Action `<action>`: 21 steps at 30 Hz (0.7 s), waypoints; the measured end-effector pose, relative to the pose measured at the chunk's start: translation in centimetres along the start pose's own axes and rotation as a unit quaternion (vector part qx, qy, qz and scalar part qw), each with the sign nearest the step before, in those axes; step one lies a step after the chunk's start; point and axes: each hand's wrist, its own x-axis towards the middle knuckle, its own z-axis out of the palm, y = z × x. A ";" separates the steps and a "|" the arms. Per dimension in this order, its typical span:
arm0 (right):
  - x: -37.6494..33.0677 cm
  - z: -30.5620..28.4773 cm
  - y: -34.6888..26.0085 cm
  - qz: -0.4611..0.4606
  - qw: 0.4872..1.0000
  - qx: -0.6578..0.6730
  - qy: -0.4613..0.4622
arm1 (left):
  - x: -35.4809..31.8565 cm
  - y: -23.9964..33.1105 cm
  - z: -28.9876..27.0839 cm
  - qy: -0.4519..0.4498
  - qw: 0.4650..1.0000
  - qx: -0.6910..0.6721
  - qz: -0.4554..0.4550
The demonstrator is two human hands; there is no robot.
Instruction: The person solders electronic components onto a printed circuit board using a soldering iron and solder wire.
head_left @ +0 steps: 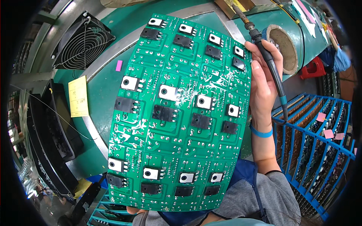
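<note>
Two hands support one large green board (177, 116), held upright close to the camera with its solder side facing the viewer. The board fills the middle of the view and stands above the green bench (109, 86).

Right hand (264, 83): fingers wrapped over the board's right edge, with a soldering iron (269, 62) clamped between fingers and palm. The iron's tip points up and away, beyond the board's top right corner. Its cable runs down past a blue wristband (261, 132).

Left hand (132, 210): only a small part shows under the board's bottom edge. It touches the board there; whether its fingers are curled or flat cannot be told.

Board surface: rows of black and white-tabbed transistors (166, 92), grouped in repeated panels, with shiny solder patches between them.

Surroundings: a round-grilled fan (83, 43) sits at upper left, a yellow card (78, 96) lies left of the board, and a tape roll (283, 47) sits behind the right hand. A blue rack (316, 150) holding more boards stands at right.
</note>
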 end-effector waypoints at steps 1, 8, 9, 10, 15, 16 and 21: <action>0.0 0.0 0.0 -0.002 1.000 -0.007 0.001 | 0.1 -0.1 0.0 -0.001 1.000 0.003 0.001; 0.0 -0.1 0.0 -0.016 1.000 -0.018 0.011 | 1.0 -0.8 -0.4 -0.011 1.000 0.026 0.006; 0.0 -0.1 0.1 -0.019 1.000 -0.022 0.007 | 1.1 -0.8 -0.4 -0.012 0.999 0.031 0.007; 0.1 -0.1 0.2 -0.022 0.999 -0.026 0.003 | 1.1 -0.8 -0.5 -0.012 0.999 0.036 0.007; 0.1 -0.4 0.0 -0.024 0.999 -0.031 0.007 | 1.6 -0.9 -0.7 -0.019 0.998 0.057 0.003; 0.1 -0.4 0.0 -0.020 0.999 -0.028 0.008 | 1.7 -0.9 -0.7 -0.019 0.998 0.062 0.003; 0.1 -0.3 0.1 -0.022 0.999 -0.029 0.008 | 1.5 -0.7 -1.0 -0.014 0.996 0.088 0.005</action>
